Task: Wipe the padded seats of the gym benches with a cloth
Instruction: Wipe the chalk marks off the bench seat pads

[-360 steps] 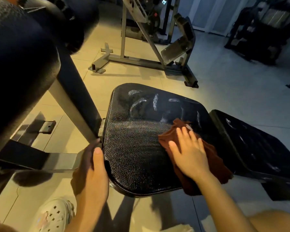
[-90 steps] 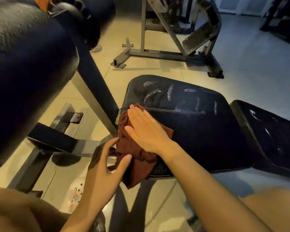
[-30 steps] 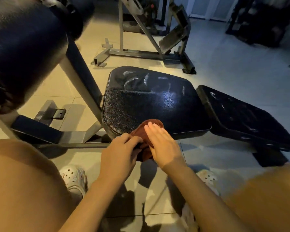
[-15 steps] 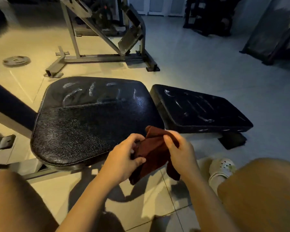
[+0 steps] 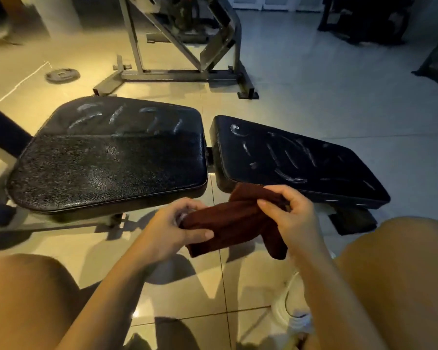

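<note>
A dark red cloth (image 5: pixel 234 222) hangs bunched between both hands, in the air just in front of the bench. My left hand (image 5: pixel 173 229) pinches its left end and my right hand (image 5: pixel 290 214) grips its upper right part. Behind it lies a black padded seat (image 5: pixel 106 160) whose near half looks wiped, with whitish streaks across the far half. To the right a second black pad (image 5: pixel 296 160) carries several whitish streaks. Neither hand touches the pads.
A grey steel machine frame (image 5: pixel 177 74) stands on the tiled floor behind the bench, with a weight plate (image 5: pixel 62 75) lying to its left. Dark equipment (image 5: pixel 364 18) is at the far right. My bare knees and a white shoe (image 5: pixel 292 309) fill the foreground.
The cloth has come off the left seat's front edge and is now held up in both hands. My view has swung right, bringing the second pad into full sight.
</note>
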Available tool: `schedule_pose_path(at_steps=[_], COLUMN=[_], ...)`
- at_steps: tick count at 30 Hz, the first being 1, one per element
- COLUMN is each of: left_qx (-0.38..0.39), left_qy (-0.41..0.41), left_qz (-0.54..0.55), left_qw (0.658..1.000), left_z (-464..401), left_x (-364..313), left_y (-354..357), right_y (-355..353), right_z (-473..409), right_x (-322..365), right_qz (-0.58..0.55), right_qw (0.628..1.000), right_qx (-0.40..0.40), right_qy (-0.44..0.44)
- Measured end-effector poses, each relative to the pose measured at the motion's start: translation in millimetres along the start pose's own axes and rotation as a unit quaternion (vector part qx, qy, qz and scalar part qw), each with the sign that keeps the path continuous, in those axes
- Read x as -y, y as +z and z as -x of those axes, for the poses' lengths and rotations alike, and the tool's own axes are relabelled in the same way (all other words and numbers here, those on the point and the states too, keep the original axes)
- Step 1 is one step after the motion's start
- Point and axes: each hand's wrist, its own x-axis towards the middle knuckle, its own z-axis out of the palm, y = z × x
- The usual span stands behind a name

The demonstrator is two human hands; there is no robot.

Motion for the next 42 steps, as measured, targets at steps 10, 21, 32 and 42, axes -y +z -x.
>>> schedule_pose_path(at_steps=[10, 21, 32, 42], left_qx=[-0.174, -0.115, -0.126, -0.007], left_qy=[0.05, 0.147, 0.14, 0.137], left_qz=[0.128, -0.244, -0.229, -0.283], left_qw=[0.975, 0.952, 0.955, 0.949], left_z=[16.5, -20.8, -75.4, -107.2], left_x=[-37.7, -56.6, -53.9, -50.9], left_y=[51.3, 83.4, 85.6, 100.5], right_y=[-59.5, -45.7, -50.5, -83.2], right_z=[-21.8, -56.8, -93.0, -106.3], right_x=[-13.7, -12.6, -30.1, -37.7], right_qz=[-0.059, -0.038, -0.063, 0.061], right_qw=[0.989, 0.923, 0.951, 0.964], right_qx=[0.074, 0.378, 0.303, 0.256], right_qy=[0.109, 0.065, -0.006, -0.046])
